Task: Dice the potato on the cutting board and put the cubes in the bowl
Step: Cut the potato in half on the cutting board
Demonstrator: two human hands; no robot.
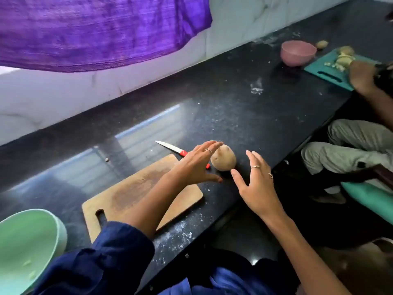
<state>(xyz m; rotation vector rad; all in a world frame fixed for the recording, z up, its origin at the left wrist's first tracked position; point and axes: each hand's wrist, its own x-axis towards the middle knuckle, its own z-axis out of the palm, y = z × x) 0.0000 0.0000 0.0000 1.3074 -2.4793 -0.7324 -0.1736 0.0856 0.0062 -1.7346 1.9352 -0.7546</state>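
Note:
A whole brown potato (223, 159) sits on the black counter just right of the wooden cutting board (131, 194). My left hand (196, 165) reaches across the board with straight fingers, fingertips touching the potato's top left. My right hand (254, 182) hovers open to the potato's right, not touching it. A knife (172, 148) with a red handle lies behind the board, its handle partly hidden under my left hand. A pale green bowl (27, 248) stands at the near left.
Far right, another person's hand (361, 77) works at a teal cutting board (327, 71) with cut potato pieces, beside a pink bowl (297, 53). Their knees (348, 145) are beside the counter's front edge. A purple cloth (95, 30) hangs overhead.

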